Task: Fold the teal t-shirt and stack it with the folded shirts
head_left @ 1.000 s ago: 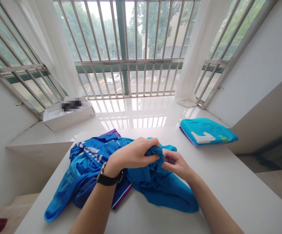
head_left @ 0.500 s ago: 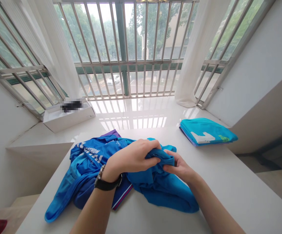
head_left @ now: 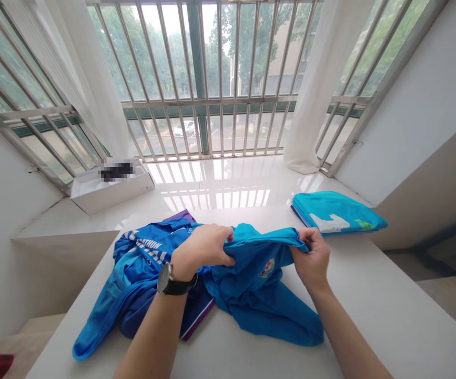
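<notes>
A teal-blue garment (head_left: pixel 251 263) with a small round red-and-white emblem is stretched between my two hands. My left hand (head_left: pixel 206 247), with a watch on its wrist, pinches the upper edge at the left. My right hand (head_left: pixel 312 258) grips the right end of the same edge, fingers closed. The garment's lower part, with what looks like a sleeve, lies on the white table (head_left: pixel 389 305). Left of it is a heap of crumpled clothes: a blue printed shirt (head_left: pixel 149 242), a dark navy piece (head_left: pixel 141 310) with a striped edge, and a bit of purple cloth (head_left: pixel 182 216).
A folded stack of clothes (head_left: pixel 338 208), turquoise on top, lies at the table's right rear. On the tiled sill (head_left: pixel 212 181) stands a white open box (head_left: pixel 113 189) with a blurred dark item. Barred windows and white curtains (head_left: pixel 310 105) close off the back.
My right hand has moved right and slightly up, drawing the garment's edge taut and showing the emblem. My left hand has shifted a little to the left.
</notes>
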The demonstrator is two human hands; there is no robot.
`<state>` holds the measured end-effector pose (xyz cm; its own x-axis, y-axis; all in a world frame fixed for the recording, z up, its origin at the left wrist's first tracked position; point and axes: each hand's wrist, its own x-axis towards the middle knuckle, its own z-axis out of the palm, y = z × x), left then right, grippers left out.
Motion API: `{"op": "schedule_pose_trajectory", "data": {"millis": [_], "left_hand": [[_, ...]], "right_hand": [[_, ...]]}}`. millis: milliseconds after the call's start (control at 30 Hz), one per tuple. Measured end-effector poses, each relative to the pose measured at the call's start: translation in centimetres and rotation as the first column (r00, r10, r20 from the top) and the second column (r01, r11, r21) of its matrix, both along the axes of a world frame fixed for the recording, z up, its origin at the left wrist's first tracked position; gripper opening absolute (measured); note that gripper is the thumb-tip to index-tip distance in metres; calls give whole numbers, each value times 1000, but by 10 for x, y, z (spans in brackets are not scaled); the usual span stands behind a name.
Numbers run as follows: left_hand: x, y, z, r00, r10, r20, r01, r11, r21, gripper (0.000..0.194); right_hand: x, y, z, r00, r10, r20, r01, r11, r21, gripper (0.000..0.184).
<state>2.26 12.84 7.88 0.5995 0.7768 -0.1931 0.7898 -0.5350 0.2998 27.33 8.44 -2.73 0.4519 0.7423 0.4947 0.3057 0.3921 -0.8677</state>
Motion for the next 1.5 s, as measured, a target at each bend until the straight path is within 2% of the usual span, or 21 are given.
{"op": "schedule_pose_trajectory", "data": {"millis": [67,167,233,300,433,567,633,700,800,867,900,967,1033,1067,1100,1167,1233,1300,1400,1500], "left_hand": [[0,-1,5,998,-34,44,35,999,-25,45],[-2,-3,12,975,-144,171,170,974,-148,45],[-4,-3,15,954,-162,252,213,958,-193,40],[-7,-3,15,951,-129,282,173,975,-139,33],[-16,1,8,968,-76,238,57,994,89,19],[-21,8,1,988,54,147,-80,980,182,11],[-21,12,-1,973,106,207,-150,966,210,13],[-19,15,-2,916,94,390,-186,961,206,17],[-14,19,-2,729,137,671,-279,954,107,19],[-9,20,-1,607,227,761,-337,942,-13,22],[-7,19,0,563,260,785,-349,935,-60,23],[-5,16,4,511,277,814,-359,929,-91,27],[-5,14,8,537,260,802,-381,923,-44,35],[-6,14,9,578,255,775,-396,918,-6,40],[-9,14,10,629,258,733,-406,914,28,43],[-17,15,10,741,268,616,-373,927,45,48],[-26,17,9,833,233,501,-256,966,-24,48],[-35,18,9,897,142,419,-98,987,-124,43],[-39,19,6,952,22,306,34,984,-176,32],[-35,22,-5,990,64,125,-51,993,-107,24]], "right_hand": [[1,1,0,999,-27,-28,26,999,-23,27],[3,2,2,999,-26,-19,25,998,-66,32],[6,3,2,999,-33,-2,33,994,-104,23],[10,5,0,999,-34,-9,33,991,-132,13],[15,10,-6,993,-5,-117,-10,992,-128,26],[14,10,-6,969,54,-243,-84,990,-112,34],[14,10,-4,948,103,-300,-141,984,-107,38],[14,10,-3,920,137,-368,-185,978,-98,39],[16,11,-1,877,178,-446,-258,958,-124,33],[18,10,2,854,248,-457,-373,905,-205,29],[18,8,3,833,311,-458,-461,848,-262,30],[20,4,7,750,463,-472,-642,680,-353,35],[23,-1,10,642,580,-501,-764,537,-358,38],[25,-3,10,605,603,-519,-793,510,-332,39],[27,-5,10,591,602,-538,-800,521,-297,41],[33,-6,8,612,542,-576,-758,608,-234,43],[40,-4,7,663,436,-608,-652,736,-184,45],[45,-1,6,692,348,-633,-542,829,-138,47],[48,3,9,702,275,-657,-432,898,-86,45],[48,4,13,703,270,-658,-395,918,-46,41]]}}
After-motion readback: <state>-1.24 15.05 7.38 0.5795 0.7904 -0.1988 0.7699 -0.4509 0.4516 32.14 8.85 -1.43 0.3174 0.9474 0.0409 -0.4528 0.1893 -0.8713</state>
